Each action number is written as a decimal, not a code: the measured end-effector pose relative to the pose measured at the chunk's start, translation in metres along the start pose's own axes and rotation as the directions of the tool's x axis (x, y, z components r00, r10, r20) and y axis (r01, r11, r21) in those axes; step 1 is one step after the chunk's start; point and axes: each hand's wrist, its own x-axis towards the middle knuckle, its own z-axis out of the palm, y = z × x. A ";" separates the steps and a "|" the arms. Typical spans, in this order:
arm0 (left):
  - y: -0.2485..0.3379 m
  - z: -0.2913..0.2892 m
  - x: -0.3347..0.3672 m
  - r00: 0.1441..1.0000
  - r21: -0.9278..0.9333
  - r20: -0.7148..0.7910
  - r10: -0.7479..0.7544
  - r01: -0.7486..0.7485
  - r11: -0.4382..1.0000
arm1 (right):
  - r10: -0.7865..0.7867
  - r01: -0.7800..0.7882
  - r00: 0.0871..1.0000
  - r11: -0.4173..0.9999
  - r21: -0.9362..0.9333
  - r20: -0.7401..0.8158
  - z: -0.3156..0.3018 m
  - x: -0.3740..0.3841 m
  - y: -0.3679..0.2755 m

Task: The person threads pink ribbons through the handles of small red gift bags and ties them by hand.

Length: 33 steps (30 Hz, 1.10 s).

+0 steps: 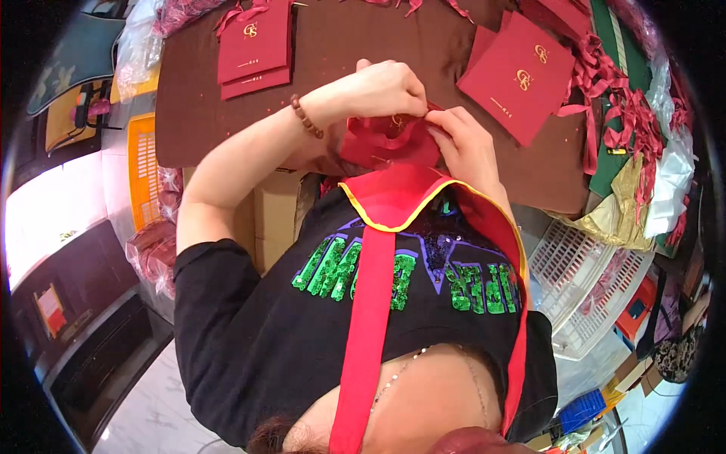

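At the table's near edge, close against my body, a dark red paper bag (414,151) lies tilted, with a red ribbon loop across it. My left hand (382,89), with a beaded bracelet at the wrist, reaches over the bag, its fingers bent and closed at the bag's upper edge. On the other side, my right hand (465,140) pinches the upper right edge with thumb and fingers. The two hands nearly meet there. What exactly sits between the fingertips is too small to tell. My red apron with yellow trim covers the bag's lower part.
Red bags (253,49) lie stacked at the far left of the brown-covered table (333,38), and more red bags (522,83) overlap at the right. Loose red ribbons (639,125) hang along the right edge. A yellow crate (141,174) stands left, white baskets (594,284) right.
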 end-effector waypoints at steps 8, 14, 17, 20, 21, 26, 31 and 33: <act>0.000 -0.009 0.018 0.927 -0.126 -0.371 -0.060 0.014 0.992 | 0.037 -0.051 0.997 0.977 0.206 0.071 -0.003 0.005 0.006; -0.046 -0.045 0.021 0.923 -0.327 -0.360 -0.136 0.012 0.945 | 0.125 -0.163 0.981 0.942 0.294 0.146 -0.001 0.004 0.017; -0.051 -0.039 0.010 0.953 -0.271 -0.001 -0.302 0.290 0.918 | 0.137 -0.185 0.977 0.923 0.336 0.162 0.001 0.006 0.016; -0.055 -0.027 0.012 0.998 -0.273 0.065 -0.012 0.029 0.962 | 0.170 -0.235 0.965 0.900 0.367 0.199 0.001 0.008 0.014; -0.058 -0.021 0.012 0.987 -0.314 0.003 0.158 -0.149 0.938 | 0.205 -0.287 0.950 0.871 0.398 0.235 0.001 0.009 0.014; -0.038 -0.031 0.012 0.981 -0.468 0.190 -0.040 0.126 0.875 | 0.249 -0.357 0.925 0.825 0.438 0.285 0.000 0.011 0.012; -0.053 -0.007 0.035 0.891 -0.601 0.358 0.280 -0.010 0.799 | 0.199 -0.319 0.936 0.830 0.458 0.291 0.005 0.014 0.015; -0.050 -0.013 0.035 0.865 -0.628 0.388 0.319 -0.005 0.778 | 0.198 -0.301 0.941 0.861 0.409 0.275 0.005 0.013 0.018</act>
